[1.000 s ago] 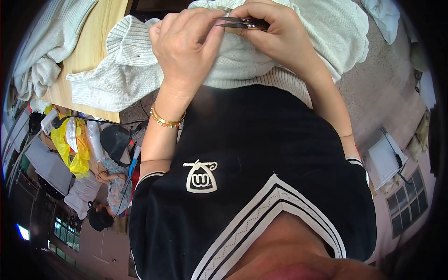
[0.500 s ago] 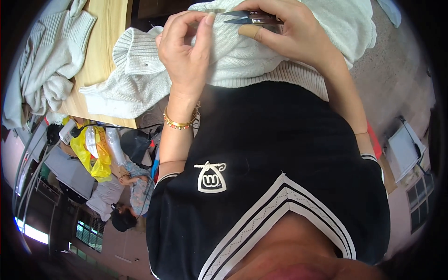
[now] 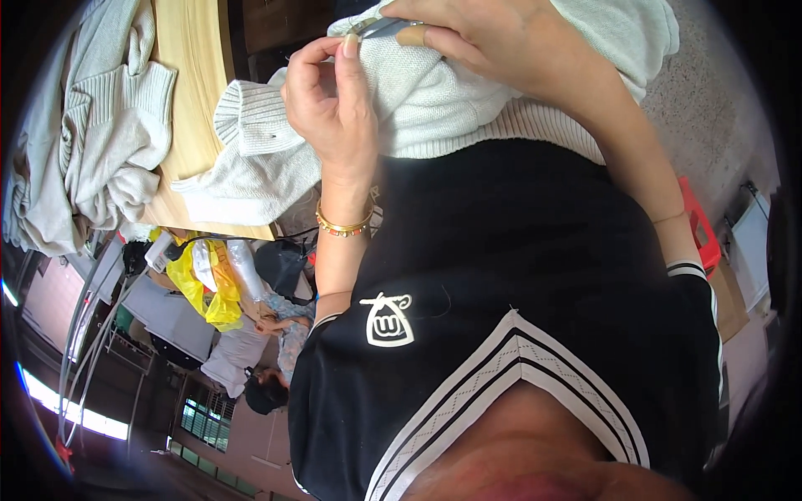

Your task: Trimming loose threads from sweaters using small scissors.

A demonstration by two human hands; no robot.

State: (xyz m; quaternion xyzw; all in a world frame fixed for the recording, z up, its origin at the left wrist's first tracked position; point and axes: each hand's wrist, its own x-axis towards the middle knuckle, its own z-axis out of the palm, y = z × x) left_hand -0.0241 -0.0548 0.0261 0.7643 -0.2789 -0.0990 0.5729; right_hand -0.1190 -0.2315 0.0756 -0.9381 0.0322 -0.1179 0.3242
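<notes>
A cream knitted sweater (image 3: 434,108) lies over my lap and the table edge, its ribbed cuff (image 3: 251,117) spread to the left. In my right hand (image 3: 501,42) are small thread snips (image 3: 386,28), their metal blades pointing left; a tan cover wraps the thumb. My left hand (image 3: 334,117) pinches thumb and forefinger together right at the blade tips, above the knit. Whatever sits in that pinch is too small to make out. How far the blades are apart is hard to see.
More pale knitwear (image 3: 117,142) is heaped on the light wooden table (image 3: 196,83) at left. Below it are a yellow plastic bag (image 3: 205,280) and a dark cable. Another person (image 3: 280,351) sits at lower left. A red plastic stool (image 3: 702,225) stands at right.
The snips have moved left and slightly up, bringing their tips to my left fingertips. My right hand has turned, hiding more of the handles. The whole view has shifted a little.
</notes>
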